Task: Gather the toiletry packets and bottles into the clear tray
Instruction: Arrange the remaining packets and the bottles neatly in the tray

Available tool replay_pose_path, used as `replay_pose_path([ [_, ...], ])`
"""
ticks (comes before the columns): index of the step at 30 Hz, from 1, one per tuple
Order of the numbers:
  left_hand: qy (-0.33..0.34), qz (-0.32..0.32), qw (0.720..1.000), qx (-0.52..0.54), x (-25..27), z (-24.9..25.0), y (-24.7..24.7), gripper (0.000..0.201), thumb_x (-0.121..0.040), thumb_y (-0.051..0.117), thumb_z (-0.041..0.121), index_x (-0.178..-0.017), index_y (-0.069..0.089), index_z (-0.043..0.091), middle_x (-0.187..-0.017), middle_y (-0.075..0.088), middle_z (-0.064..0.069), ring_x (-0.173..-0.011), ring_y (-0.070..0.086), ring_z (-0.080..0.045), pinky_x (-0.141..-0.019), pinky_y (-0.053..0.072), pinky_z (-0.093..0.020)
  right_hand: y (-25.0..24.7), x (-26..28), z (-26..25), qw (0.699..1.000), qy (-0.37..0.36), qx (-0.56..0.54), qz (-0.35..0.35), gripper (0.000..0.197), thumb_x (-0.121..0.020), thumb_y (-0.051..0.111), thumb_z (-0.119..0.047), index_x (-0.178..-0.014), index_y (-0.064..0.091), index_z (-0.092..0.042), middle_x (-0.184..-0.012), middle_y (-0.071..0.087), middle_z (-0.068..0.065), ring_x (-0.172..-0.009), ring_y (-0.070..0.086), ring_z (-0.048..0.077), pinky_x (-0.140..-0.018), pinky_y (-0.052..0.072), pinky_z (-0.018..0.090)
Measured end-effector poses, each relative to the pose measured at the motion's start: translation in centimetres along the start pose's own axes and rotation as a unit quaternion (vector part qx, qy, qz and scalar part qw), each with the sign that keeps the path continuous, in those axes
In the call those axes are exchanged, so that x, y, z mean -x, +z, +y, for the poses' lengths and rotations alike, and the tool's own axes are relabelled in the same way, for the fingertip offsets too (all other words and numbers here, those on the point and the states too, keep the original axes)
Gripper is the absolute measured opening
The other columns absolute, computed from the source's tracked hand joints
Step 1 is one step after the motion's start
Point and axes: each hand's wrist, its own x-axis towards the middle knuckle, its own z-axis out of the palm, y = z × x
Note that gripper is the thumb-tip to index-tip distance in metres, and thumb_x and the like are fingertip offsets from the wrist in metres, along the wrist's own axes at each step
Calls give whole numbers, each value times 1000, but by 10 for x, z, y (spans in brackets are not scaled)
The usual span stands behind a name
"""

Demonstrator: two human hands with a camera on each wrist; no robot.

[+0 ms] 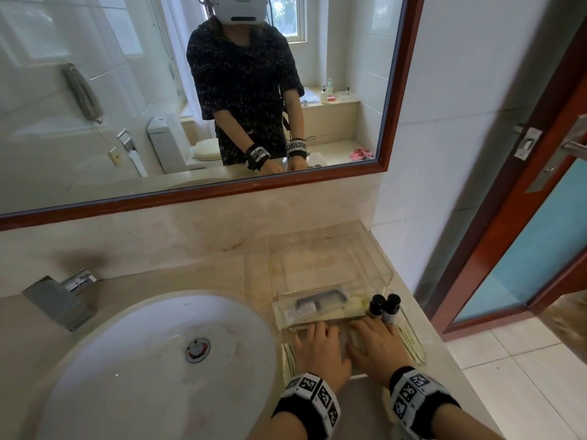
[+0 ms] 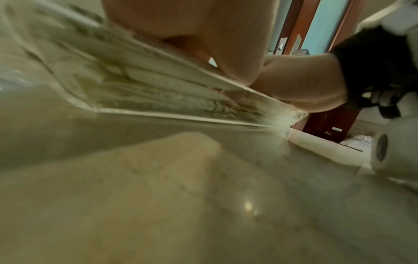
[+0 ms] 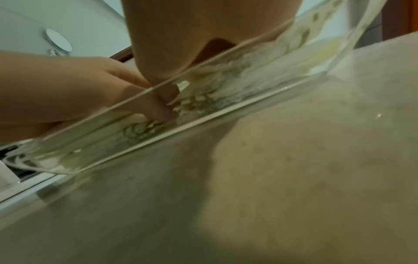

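Clear acrylic walls frame both hands, which lie palm-down side by side inside the near half of the clear tray. The left hand and right hand have their fingers stretched forward and flat over pale toiletry packets, pressing on them rather than curling round anything. From the head view the packets under the palms are mostly covered; only cream edges with a faint printed pattern show at either side. The left wrist view shows the packets through the tray wall, streaked and blurred, with the right hand beyond it. The right wrist view shows the left hand with fingertips dipping below the tray rim onto the patterned packets; how many packets lie there cannot be told.

Beyond the fingertips, at the tray's far end, lie a clear packet holding a dark razor and a small tube, and two small bottles with black caps stand upright together at the far right corner. Behind the tray sits a second clear acrylic box, its contents hard to make out. The tray rests on the beige stone counter, just right of the white sink. Both wrists wear black bands with printed markers, cut off at the bottom edge.
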Motion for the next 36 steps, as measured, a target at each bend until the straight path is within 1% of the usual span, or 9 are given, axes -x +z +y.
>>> replay_pose_path([
  [3, -4, -8, 1000, -11, 0, 1, 1, 32, -80, 52, 30, -110, 53, 19, -123, 51, -4, -121, 44, -26, -99, 34, -46, 2, -2, -1, 1000, 21, -3, 2, 29, -65, 43, -52, -63, 62, -30, -68, 64, -15, -68, 67, 10, -64, 49, 24],
  [5, -6, -21, 1000, 0, -1, 0, 0, 32, -83, 52, 27, -113, 52, 19, -127, 49, -4, -124, 40, -26, -101, 32, -45, 3, -2, -1, 999, 30, -37, 10, 25, -68, 56, -45, -63, 61, -21, -72, 65, -7, -75, 66, 18, -66, 43, 27],
  [8, -2, -15, 1000, 13, -1, 0, -1, 31, -83, 53, 29, -112, 52, 19, -126, 48, -4, -124, 39, -26, -101, 33, -44, 1, -1, -2, 996, 63, -68, -12, 16, -75, 68, -25, -82, 64, -10, -95, 67, 5, -99, 60, 28, -81, 38, 36],
  [13, -11, 3, 999, 30, -2, -2, 5, 34, -83, 55, 37, -112, 54, 21, -125, 49, -3, -122, 40, -26, -98, 34, -44, 0, -3, -5, 996, 65, -57, -38, 33, -82, 61, -30, -111, 62, -14, -122, 61, 5, -120, 50, 26, -101, 34, 38],
  [17, -16, 14, 999, 24, -3, -1, 7, 30, -81, 57, 29, -109, 54, 19, -123, 50, -5, -121, 41, -27, -97, 34, -44, 3, -1, -5, 997, 62, -35, -21, 17, -78, 63, -19, -88, 66, -5, -104, 66, 11, -108, 58, 31, -93, 39, 43],
  [21, -13, 20, 1000, 20, -4, 0, 8, 29, -81, 56, 27, -108, 54, 19, -123, 51, -5, -120, 41, -27, -99, 34, -45, 1, -2, -5, 997, 56, -45, -27, 16, -83, 58, -17, -90, 64, -5, -106, 64, 11, -110, 54, 29, -95, 36, 41],
  [26, 3, 43, 999, 17, -2, 0, 10, 26, -84, 53, 28, -109, 56, 21, -121, 53, -4, -118, 43, -26, -97, 35, -45, -2, 0, -8, 997, 59, -52, -19, 28, -85, 54, -28, -98, 66, -6, -111, 65, 10, -113, 54, 30, -97, 38, 39],
  [31, 24, 45, 999, -3, 0, 0, 11, 24, -87, 49, 25, -110, 57, 22, -120, 53, -4, -118, 43, -26, -96, 35, -44, 0, 4, -8, 998, 41, -49, 4, 61, -74, 21, -41, -83, 70, -6, -94, 67, 12, -98, 60, 32, -86, 42, 41],
  [36, 45, 63, 997, 5, 3, -4, 14, 28, -91, 42, 30, -107, 63, 23, -120, 58, -6, -115, 50, -27, -93, 37, -44, -4, 5, -10, 995, 63, -74, 1, 30, -82, 49, -27, -86, 71, -7, -96, 69, 12, -99, 61, 34, -86, 43, 43],
])
